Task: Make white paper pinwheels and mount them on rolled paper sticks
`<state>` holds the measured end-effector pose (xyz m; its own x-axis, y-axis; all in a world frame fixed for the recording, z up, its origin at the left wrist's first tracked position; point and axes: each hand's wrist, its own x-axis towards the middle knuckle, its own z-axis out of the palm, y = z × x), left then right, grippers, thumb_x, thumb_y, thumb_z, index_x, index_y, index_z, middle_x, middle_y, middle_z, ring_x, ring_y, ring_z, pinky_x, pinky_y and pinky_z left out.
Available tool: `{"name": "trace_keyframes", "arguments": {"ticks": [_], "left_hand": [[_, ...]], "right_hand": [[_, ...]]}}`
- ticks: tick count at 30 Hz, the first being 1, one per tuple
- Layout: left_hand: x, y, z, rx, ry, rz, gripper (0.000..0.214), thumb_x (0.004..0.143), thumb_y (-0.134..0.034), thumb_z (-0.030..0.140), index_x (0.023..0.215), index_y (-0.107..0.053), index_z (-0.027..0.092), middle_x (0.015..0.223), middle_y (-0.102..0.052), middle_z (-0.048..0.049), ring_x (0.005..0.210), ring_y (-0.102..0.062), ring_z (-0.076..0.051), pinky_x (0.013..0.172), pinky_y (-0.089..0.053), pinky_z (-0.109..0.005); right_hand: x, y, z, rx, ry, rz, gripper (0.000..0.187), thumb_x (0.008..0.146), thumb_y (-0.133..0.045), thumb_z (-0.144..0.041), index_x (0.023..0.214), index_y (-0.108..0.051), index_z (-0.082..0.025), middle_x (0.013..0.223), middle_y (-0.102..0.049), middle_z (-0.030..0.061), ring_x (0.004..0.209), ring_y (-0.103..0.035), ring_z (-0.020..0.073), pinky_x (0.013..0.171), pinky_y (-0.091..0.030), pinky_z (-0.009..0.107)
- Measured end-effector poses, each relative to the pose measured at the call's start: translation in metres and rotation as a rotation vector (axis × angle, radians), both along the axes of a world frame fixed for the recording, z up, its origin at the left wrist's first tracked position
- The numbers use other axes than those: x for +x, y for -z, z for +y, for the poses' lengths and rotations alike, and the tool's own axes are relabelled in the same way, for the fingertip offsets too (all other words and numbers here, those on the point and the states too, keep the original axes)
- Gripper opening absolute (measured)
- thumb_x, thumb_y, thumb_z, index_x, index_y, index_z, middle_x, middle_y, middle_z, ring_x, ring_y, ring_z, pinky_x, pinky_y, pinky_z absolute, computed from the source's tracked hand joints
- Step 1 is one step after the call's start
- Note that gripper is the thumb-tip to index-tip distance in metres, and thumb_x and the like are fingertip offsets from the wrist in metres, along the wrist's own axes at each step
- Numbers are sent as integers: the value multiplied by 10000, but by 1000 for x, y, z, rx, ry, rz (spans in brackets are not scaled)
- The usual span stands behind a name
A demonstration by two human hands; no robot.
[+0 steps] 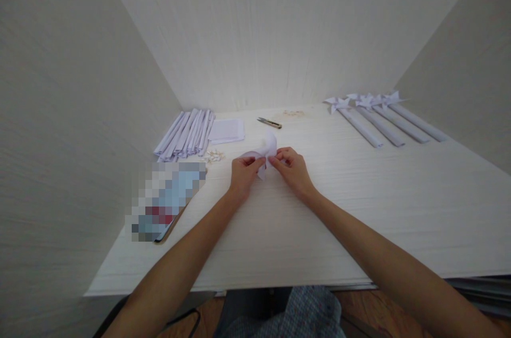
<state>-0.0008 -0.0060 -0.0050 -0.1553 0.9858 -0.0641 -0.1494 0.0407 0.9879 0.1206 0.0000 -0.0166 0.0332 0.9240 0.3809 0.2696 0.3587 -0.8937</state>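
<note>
Near the middle of the white table, my left hand (244,172) and my right hand (293,169) come together on a paper pinwheel (270,142) with curved white blades. Both thumbs and fingertips pinch it close to its centre, and the fingers partly hide that spot. One blade curls up and away from me, another bends out over my left fingers. Beyond the hands lies a small pair of thread snips (270,123). Left of my left hand is a little heap of small pale pieces (214,156), too small to name.
Rolled paper sticks (186,134) lie piled at the left beside stacked paper squares (227,130). A blurred-out phone-like device (171,202) is at the front left. Several finished pinwheels on paper sticks (361,125) lie at the back right. Pale bits (294,113) lie by the back wall; walls enclose three sides.
</note>
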Motion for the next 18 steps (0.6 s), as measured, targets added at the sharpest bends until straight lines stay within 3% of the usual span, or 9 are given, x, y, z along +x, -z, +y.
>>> {"name": "trace_keyframes", "arguments": {"ticks": [18], "left_hand": [[1, -1, 0, -5, 8, -17, 91, 526, -643, 206, 468, -611, 143, 465, -566, 24, 450, -464, -62, 477, -354, -190]], "right_hand": [[0, 0, 0, 14, 8, -24, 178, 678, -575, -257, 521, -512, -201, 700, -537, 12, 698, -517, 142, 680, -401, 299]]}}
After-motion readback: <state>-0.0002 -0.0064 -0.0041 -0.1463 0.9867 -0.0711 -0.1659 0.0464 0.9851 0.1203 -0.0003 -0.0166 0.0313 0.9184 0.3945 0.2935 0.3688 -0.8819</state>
